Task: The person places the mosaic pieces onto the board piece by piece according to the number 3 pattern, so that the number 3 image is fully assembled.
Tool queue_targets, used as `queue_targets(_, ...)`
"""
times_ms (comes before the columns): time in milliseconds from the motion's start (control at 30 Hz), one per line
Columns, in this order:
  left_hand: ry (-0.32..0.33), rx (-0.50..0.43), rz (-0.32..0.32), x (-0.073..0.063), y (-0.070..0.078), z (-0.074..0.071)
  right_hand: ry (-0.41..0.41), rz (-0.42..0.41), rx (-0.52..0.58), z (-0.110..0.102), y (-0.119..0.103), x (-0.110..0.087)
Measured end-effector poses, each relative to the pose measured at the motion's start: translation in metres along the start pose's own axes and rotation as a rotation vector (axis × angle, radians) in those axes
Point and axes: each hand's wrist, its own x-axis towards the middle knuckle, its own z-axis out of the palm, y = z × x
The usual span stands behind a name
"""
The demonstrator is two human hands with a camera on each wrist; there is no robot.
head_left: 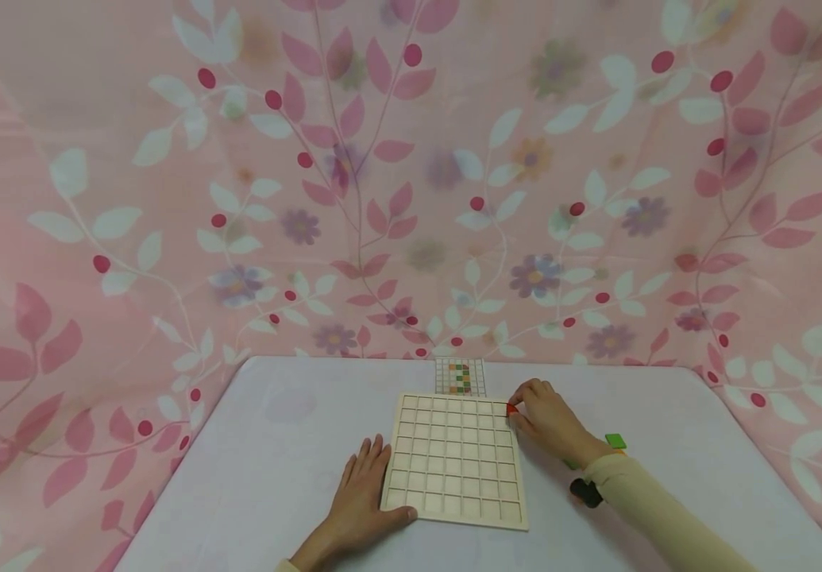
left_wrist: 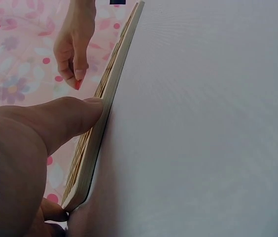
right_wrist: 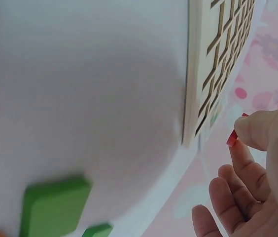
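Note:
A pale wooden board [head_left: 457,461] divided into square cells by grooves lies on the table. My left hand [head_left: 364,496] rests against its near left corner, fingers stretched along the left side. The left thumb [left_wrist: 75,114] presses on the near edge. Above the far right corner of the board, my right hand [head_left: 549,417] pinches a small red tile [right_wrist: 233,134] between thumb and index finger. The other right fingers are loosely bent. Just beyond the board lies a card [head_left: 459,376] with a grid pattern of green, orange and red squares.
Right of the board, partly under the right forearm, lie green tiles [head_left: 615,441], an orange tile [head_left: 620,452] and a dark object [head_left: 585,492] whose kind I cannot tell. A white cloth [head_left: 253,445] covers the table. A pink floral curtain [head_left: 411,199] hangs behind.

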Motion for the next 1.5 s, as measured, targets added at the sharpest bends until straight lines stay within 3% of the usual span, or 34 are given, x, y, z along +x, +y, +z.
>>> queue_targets(433,0.013,-0.017,0.023,0.001,0.001,0.001,-0.078,0.049,0.062,0.014,-0.024,0.017)
queue_targets(800,0.029,-0.029,0.027,0.001,-0.004,0.004,-0.131,0.032,0.058,0.021,-0.034,0.025)
queue_targets(1000,0.006,-0.006,0.011,0.001,-0.001,0.002,-0.185,0.068,0.080,0.023,-0.037,0.026)
queue_targets(1500,0.002,0.007,0.018,-0.001,0.001,-0.001,-0.197,0.067,0.142,0.031,-0.039,0.033)
